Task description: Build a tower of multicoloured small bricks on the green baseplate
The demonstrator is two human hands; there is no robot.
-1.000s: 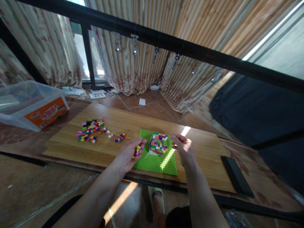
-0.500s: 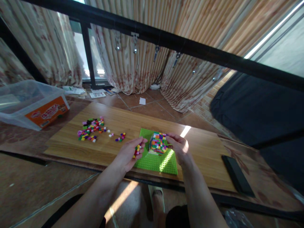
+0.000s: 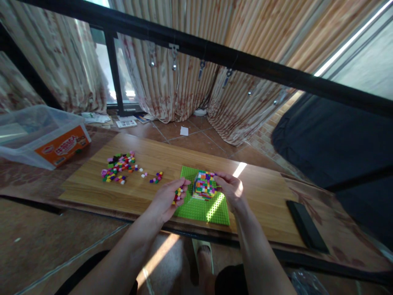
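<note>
A multicoloured block of toy building bricks (image 3: pixel 205 183) stands on a green studded baseplate (image 3: pixel 199 214). My right hand (image 3: pixel 231 190) is at the block's right side, thumb and fingers bent against its edge; whether a loose brick is between the fingertips is hidden. Just left of the block, my left hand (image 3: pixel 169 198) is cupped around several small loose bricks (image 3: pixel 179 194), which show between palm and fingers. Farther left on the wooden board lie a small cluster of bricks (image 3: pixel 156 178) and a larger scattered pile (image 3: pixel 120 167).
A clear plastic bin (image 3: pixel 43 135) with an orange label stands at the far left. A black oblong object (image 3: pixel 307 226) lies at the right end of the wooden board (image 3: pixel 260 205). A dark bar (image 3: pixel 202 48) crosses in front of the curtains (image 3: pixel 184 90).
Both hands keep nearly the same places. The right hand's fingers have shifted very slightly at the block's edge. The view has moved a little.
</note>
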